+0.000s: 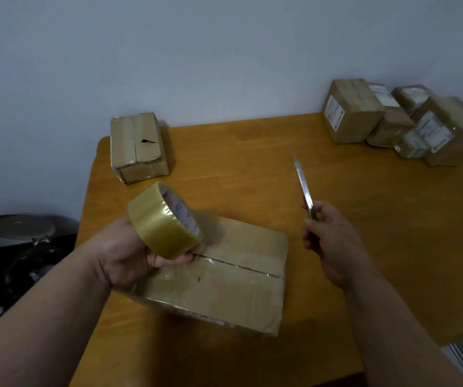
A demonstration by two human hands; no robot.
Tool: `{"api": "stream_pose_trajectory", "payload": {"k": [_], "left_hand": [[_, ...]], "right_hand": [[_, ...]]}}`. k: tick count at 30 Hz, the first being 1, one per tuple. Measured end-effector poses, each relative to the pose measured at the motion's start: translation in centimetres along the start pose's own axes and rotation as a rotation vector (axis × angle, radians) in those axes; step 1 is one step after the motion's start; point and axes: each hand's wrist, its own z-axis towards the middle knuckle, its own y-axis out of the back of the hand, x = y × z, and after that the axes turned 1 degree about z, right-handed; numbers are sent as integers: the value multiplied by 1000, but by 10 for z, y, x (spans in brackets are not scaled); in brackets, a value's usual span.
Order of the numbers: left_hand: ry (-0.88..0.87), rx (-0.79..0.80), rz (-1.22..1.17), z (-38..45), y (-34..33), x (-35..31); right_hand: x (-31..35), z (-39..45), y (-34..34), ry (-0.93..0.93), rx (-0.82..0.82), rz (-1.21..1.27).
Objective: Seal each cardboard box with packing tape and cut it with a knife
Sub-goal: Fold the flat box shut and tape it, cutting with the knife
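Observation:
A flat cardboard box (224, 283) lies in front of me on the wooden table (364, 219), its top seam running left to right under clear tape. My left hand (124, 255) grips a roll of yellowish packing tape (163, 219) just above the box's left end. My right hand (333, 241) holds a knife (304, 188) by its handle to the right of the box, blade pointing up and away. The knife is clear of the box and the tape.
A smaller taped box (138, 146) sits at the table's far left corner. Several labelled boxes (398, 121) are piled at the far right against the wall. A dark stool or stand (20, 227) is on the floor left of the table.

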Motion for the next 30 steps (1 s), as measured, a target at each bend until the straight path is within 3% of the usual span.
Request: {"api": "stream_pose_trajectory", "payload": {"k": [4,8,12,17,23,30], "left_hand": [[-8,104,216,-3,4,-18],[-14,183,313,-4,9,-33],[-16,144,280,-2,16,-42],[-54,-16,203,8,26,-38],[-72,-68,210,13,40,-27],[-63,-53,88,14,51,-23]], "right_hand": [[30,-25,-28,81,234,7],[31,-39,-42,106,274,-89],[19,-46,-46,6,251,-103],[9,-55,-47,-156,345,-142],[32,-40,-52,252,126,-620],[45,-12,-67,368,234,-790]]}}
